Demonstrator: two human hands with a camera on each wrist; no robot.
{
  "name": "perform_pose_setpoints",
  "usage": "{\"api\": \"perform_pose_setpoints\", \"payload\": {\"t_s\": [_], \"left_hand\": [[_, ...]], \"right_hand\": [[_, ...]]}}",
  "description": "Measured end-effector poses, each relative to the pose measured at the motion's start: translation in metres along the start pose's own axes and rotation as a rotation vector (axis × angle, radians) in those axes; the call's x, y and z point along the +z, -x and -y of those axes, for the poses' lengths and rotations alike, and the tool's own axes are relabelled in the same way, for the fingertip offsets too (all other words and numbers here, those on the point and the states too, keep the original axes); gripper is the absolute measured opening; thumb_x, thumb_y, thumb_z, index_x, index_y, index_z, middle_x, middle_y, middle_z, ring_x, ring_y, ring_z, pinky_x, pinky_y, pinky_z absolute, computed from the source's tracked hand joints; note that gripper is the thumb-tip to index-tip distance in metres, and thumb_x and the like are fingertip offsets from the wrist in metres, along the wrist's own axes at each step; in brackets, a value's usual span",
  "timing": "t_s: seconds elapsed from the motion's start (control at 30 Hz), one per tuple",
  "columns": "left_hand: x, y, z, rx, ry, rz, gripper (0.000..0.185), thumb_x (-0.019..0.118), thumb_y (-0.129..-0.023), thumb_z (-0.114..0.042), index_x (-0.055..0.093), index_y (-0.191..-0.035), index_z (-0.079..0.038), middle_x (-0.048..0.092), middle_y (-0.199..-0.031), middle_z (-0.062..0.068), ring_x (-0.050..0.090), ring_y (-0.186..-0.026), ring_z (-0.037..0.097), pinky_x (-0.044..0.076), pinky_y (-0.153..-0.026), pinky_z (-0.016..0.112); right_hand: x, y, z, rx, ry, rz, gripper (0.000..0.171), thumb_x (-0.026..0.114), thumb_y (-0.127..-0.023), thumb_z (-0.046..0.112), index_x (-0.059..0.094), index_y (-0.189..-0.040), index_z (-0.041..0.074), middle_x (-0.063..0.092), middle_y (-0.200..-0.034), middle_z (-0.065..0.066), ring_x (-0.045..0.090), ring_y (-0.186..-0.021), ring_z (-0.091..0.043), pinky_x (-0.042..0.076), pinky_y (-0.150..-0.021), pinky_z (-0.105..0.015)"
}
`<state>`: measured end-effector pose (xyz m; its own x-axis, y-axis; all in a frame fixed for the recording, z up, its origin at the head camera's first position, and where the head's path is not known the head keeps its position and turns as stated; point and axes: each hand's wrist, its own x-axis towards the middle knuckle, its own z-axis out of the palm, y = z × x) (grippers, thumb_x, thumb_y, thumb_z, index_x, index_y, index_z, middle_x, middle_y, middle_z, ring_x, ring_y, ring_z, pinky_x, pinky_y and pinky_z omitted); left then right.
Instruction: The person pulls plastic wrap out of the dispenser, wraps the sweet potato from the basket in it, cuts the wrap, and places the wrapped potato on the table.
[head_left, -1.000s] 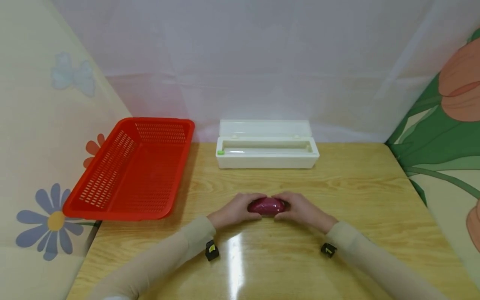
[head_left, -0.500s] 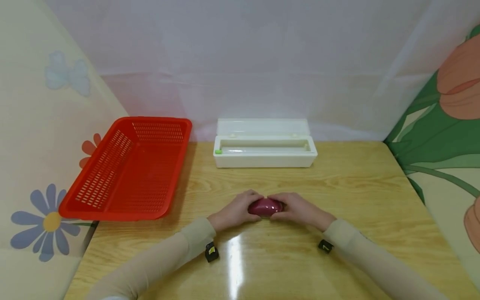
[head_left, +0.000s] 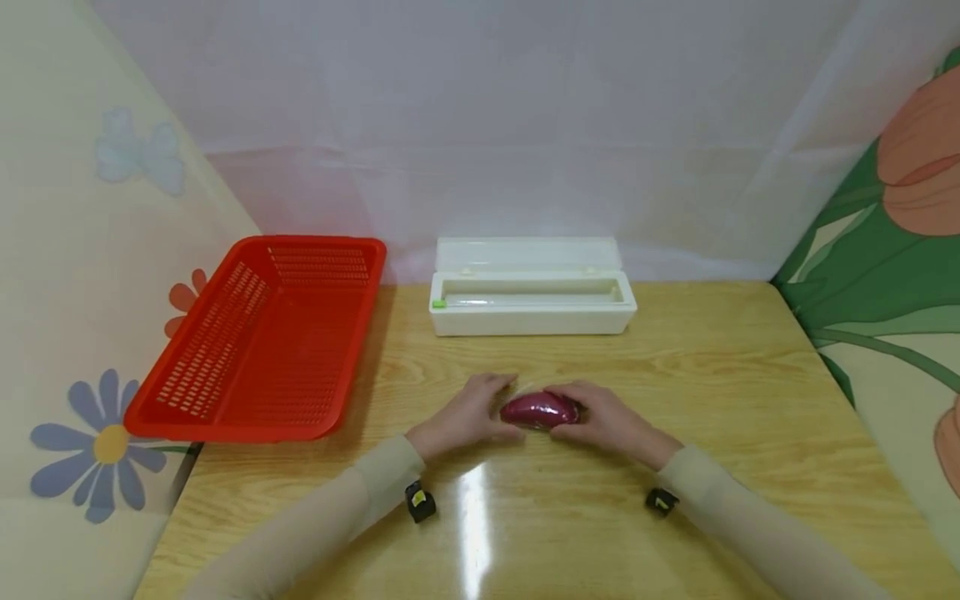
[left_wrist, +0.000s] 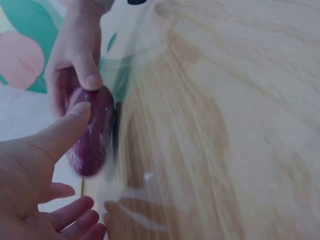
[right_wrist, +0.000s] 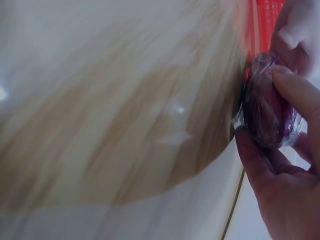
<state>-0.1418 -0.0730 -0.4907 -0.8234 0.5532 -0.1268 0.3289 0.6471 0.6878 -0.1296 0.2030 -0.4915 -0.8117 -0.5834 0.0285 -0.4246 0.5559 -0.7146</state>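
Right hand (head_left: pixel 609 421) curls its fingers and thumb round the right end of a purple sweet potato (head_left: pixel 540 410) sheathed in clear film; the right wrist view shows the film (right_wrist: pixel 239 121) gathered in creases against the skin of the tuber. Left hand (head_left: pixel 468 414) lies spread just left of the tuber, its thumb (left_wrist: pixel 60 131) straight and resting on the near flank, the other fingers relaxed and holding nothing. The sweet potato rests on the wooden table (head_left: pixel 712 392), near the middle, between the two hands. As a judgement, smoothing goes best if the right hand keeps the tuber from rolling while the flat left thumb presses loose film down toward the end, so that no flap stands free. Farther off, to the left, a red perforated basket (head_left: pixel 225 392) overhangs the table edge; at the far centre stands a white film dispenser box (head_left: pixel 532 317) with its lid raised.
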Motion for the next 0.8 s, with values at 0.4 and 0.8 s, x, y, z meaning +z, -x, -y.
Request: {"api": "perform_pose_setpoints", "payload": {"t_s": [0.4,0.8], "left_hand": [[0.005,-0.009,-0.007,0.144,0.012,-0.085,0.061,0.077,-0.097,-0.024,0.054,-0.150,-0.007,0.060,-0.144,0.014,0.056,-0.133,0.031,0.043,-0.115,0.049],[0.018,-0.028,-0.021,0.134,0.156,-0.117,0.067,0.081,-0.092,-0.020,0.053,-0.151,-0.009,0.061,-0.145,0.010,0.061,-0.126,0.025,0.052,-0.105,0.037]], "right_hand": [[-0.027,0.021,-0.027,0.103,0.053,-0.211,0.064,0.086,-0.086,0.022,0.061,-0.141,0.002,0.066,-0.133,-0.022,0.064,-0.117,-0.041,0.053,-0.099,-0.058],[-0.016,0.016,-0.012,0.012,0.034,-0.216,0.063,0.085,-0.087,0.017,0.060,-0.143,0.002,0.069,-0.127,-0.018,0.066,-0.112,-0.033,0.056,-0.097,-0.053]]}}
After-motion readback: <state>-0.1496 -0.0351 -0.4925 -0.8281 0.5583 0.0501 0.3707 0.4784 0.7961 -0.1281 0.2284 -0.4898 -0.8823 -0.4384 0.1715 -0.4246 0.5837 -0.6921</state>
